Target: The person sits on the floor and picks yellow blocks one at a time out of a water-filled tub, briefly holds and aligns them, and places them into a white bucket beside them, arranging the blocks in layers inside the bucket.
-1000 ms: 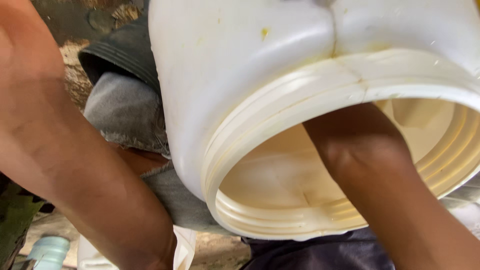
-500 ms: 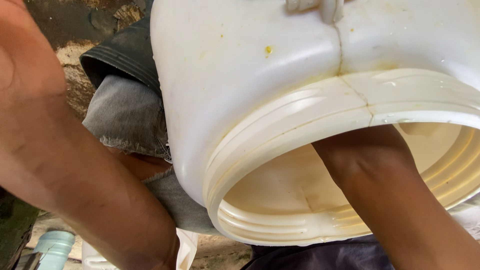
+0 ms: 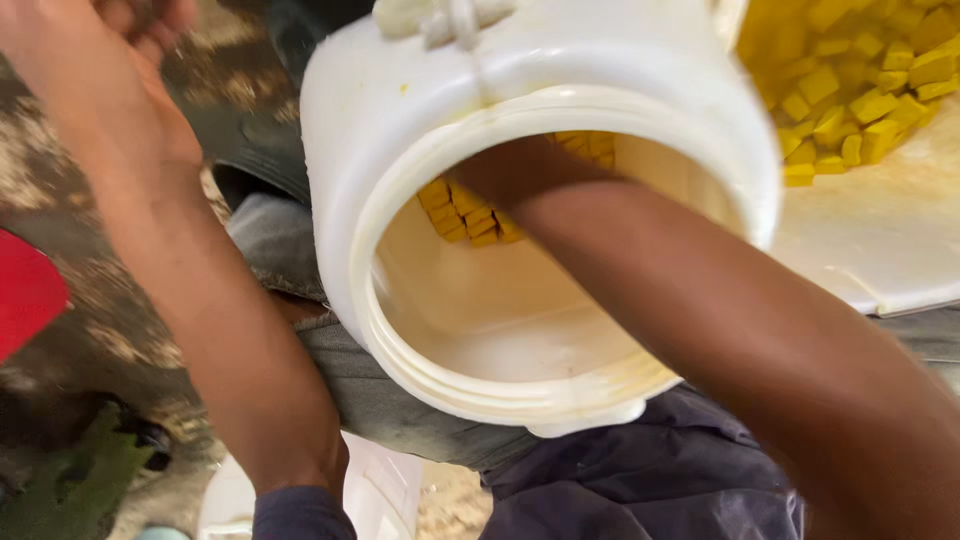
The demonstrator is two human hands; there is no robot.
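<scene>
my right hand point(image 3: 520, 170) is deep inside the white plastic jar point(image 3: 520, 90), which lies tilted on my lap with its wide mouth toward me. the hand sits by the small yellow blocks point(image 3: 465, 215) at the jar's far end; whether it grips any i cannot tell. my left hand point(image 3: 120, 50) is up beside the jar, at the top edge, its grip also unclear. more yellow cubes point(image 3: 860, 90) are piled on a white tray point(image 3: 880, 250) to the right.
</scene>
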